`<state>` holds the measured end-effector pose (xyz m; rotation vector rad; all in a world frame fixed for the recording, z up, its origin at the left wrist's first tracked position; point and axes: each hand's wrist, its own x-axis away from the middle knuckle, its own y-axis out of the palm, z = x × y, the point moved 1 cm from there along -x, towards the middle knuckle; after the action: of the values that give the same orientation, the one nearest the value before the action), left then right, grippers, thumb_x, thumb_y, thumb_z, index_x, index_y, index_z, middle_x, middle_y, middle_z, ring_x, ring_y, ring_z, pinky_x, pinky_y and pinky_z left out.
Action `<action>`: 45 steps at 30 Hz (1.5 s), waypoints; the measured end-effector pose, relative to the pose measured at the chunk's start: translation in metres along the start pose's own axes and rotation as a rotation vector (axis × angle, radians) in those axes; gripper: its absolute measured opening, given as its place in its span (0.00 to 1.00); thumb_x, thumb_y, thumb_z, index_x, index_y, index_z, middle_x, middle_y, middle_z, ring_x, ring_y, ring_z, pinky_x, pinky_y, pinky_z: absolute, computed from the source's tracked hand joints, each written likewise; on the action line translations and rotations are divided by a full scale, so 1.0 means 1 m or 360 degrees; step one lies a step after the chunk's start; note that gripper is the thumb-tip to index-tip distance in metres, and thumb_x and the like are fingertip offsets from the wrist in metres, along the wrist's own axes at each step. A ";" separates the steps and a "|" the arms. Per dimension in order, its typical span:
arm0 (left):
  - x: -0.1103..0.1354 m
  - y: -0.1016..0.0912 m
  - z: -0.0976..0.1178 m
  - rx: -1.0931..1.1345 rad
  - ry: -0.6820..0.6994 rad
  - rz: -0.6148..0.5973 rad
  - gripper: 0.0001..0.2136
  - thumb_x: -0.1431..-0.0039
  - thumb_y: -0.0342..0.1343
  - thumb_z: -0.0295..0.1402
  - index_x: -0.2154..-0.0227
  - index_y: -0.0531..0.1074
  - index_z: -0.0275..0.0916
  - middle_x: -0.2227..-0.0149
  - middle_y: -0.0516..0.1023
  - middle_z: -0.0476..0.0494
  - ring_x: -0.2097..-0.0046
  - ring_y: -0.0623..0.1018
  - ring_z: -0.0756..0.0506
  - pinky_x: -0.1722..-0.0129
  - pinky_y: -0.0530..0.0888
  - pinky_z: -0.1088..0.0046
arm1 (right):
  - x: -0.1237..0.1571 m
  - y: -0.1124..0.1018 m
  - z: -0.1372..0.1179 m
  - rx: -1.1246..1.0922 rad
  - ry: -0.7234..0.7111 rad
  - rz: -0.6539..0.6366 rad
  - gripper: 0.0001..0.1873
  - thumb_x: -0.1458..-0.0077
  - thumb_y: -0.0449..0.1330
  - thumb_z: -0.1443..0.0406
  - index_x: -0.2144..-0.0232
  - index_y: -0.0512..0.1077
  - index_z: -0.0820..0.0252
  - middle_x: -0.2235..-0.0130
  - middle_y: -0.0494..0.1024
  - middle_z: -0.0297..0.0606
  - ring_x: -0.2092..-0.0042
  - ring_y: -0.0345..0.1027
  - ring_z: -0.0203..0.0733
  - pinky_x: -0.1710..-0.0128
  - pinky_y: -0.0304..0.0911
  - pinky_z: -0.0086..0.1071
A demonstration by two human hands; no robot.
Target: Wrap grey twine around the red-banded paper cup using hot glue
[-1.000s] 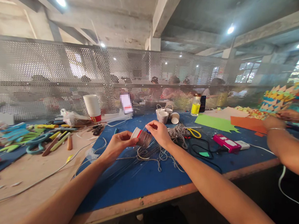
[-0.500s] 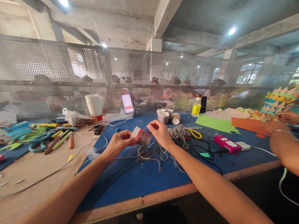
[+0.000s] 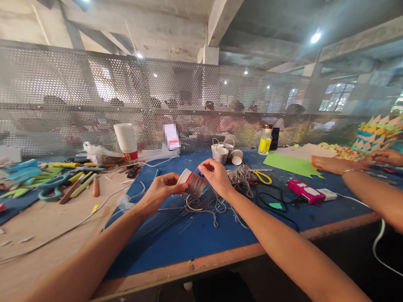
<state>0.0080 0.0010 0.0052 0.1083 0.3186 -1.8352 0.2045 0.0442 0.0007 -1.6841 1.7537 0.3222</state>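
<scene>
My left hand (image 3: 161,190) grips a white paper cup (image 3: 184,176) with a red band, tilted on its side above the blue mat. Thin strands surround the cup's lower part and spread out beneath it. At the base end, my right hand (image 3: 218,179) has its fingertips pinched together. A small blue bit shows beside those fingertips, but what they hold is hidden. Under and behind the hands lies a tangle of grey cord (image 3: 241,178), with loops running forward over the blue mat (image 3: 153,251).
Cord-wrapped cups (image 3: 220,153) stand behind. A stack of paper cups (image 3: 126,140), blue-handled scissors (image 3: 54,188) and knives lie left. Right are yellow-handled scissors (image 3: 263,178), a pink power strip (image 3: 304,192), a yellow-labelled bottle (image 3: 265,141) and a co-worker's hand (image 3: 330,164) over green paper (image 3: 288,165).
My hands and the cup keep nearly the same pose. At the right, the co-worker's near hand has reached leftward and now covers where the orange paper lay.
</scene>
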 end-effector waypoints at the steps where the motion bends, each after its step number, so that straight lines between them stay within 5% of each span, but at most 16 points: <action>1: 0.000 0.000 0.001 0.0006 -0.0004 0.0015 0.11 0.54 0.66 0.40 0.73 0.75 0.38 0.72 0.78 0.49 0.68 0.76 0.47 0.62 0.72 0.68 | 0.000 0.000 0.001 0.0004 0.0010 0.0003 0.11 0.45 0.57 0.57 0.71 0.71 0.58 0.72 0.74 0.33 0.70 0.67 0.36 0.66 0.63 0.30; 45: 0.001 0.001 0.003 0.0066 -0.0069 0.0014 0.10 0.54 0.66 0.38 0.74 0.74 0.38 0.72 0.77 0.50 0.69 0.75 0.49 0.62 0.73 0.70 | 0.001 -0.001 -0.001 0.0035 0.0013 -0.0023 0.09 0.45 0.56 0.58 0.71 0.70 0.58 0.73 0.73 0.31 0.71 0.66 0.36 0.66 0.62 0.29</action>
<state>0.0090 -0.0010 0.0074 0.0984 0.2497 -1.8332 0.2048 0.0427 0.0010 -1.6843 1.7439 0.2888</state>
